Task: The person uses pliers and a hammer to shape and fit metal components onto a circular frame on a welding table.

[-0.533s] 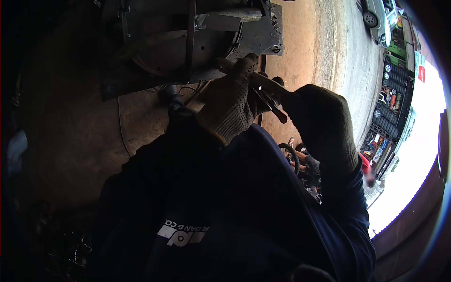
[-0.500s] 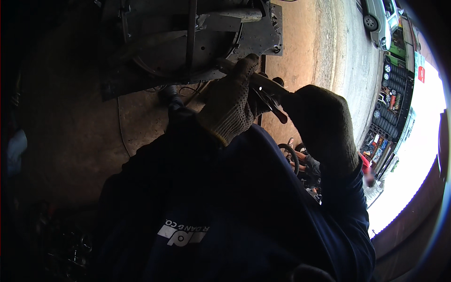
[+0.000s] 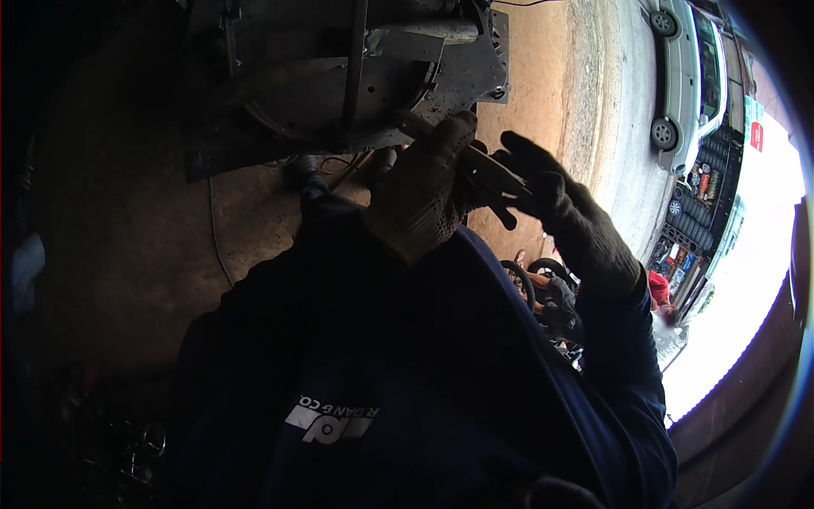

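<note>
My left hand [image 3: 421, 191], in a knitted glove with grip dots, is closed around a long, narrow tan bar [image 3: 498, 173]. The bar slants down to the right from the edge of a dark metal workpiece [image 3: 386, 97]. Below it, by the left fingers, a dark slim handle [image 3: 506, 218] sticks out; its tool is too shadowed to name. My gloved right hand [image 3: 577, 216] is open beside the bar's lower right end, fingers stretched up and left. Whether it touches the bar I cannot tell.
The metal workpiece stands on a dark bench top [image 3: 242, 157] with round and straight parts. A cable [image 3: 214, 229] lies on the brown floor. At right are bicycle wheels [image 3: 519, 284], a person in red [image 3: 658, 288], a silver car [image 3: 681, 93] and stacked tyres [image 3: 697, 212].
My right hand has loosened from the bar's end and spread its fingers. My left hand keeps its hold, shifted slightly down. The silver car has moved further into view.
</note>
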